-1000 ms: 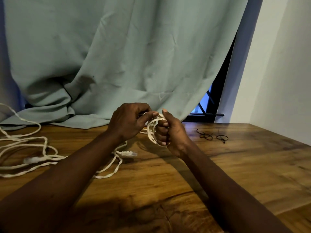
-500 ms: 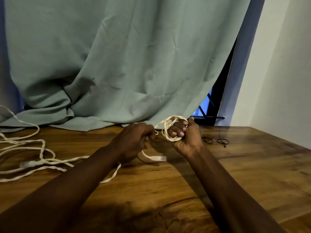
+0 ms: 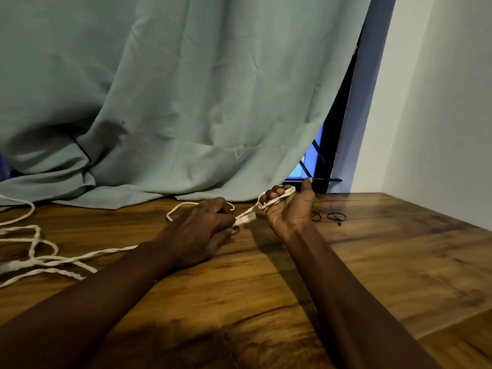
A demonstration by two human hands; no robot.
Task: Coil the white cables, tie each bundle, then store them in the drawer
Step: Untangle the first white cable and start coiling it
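Curled right hand (image 3: 288, 209) clamps the coil (image 3: 277, 200) as anchor; left hand (image 3: 202, 225), at its 9 o'clock, pinches the plug (image 3: 246, 219) taut.

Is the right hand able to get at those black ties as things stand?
Probably yes: the black ties lie on the table just beside the right hand, nothing between, though it grips the cable coil.

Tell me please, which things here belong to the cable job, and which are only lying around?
Job: white coil in right hand; its plug pinched by left hand; loose white cable; black ties, likely for tying.
Not the job: green curtain; window.
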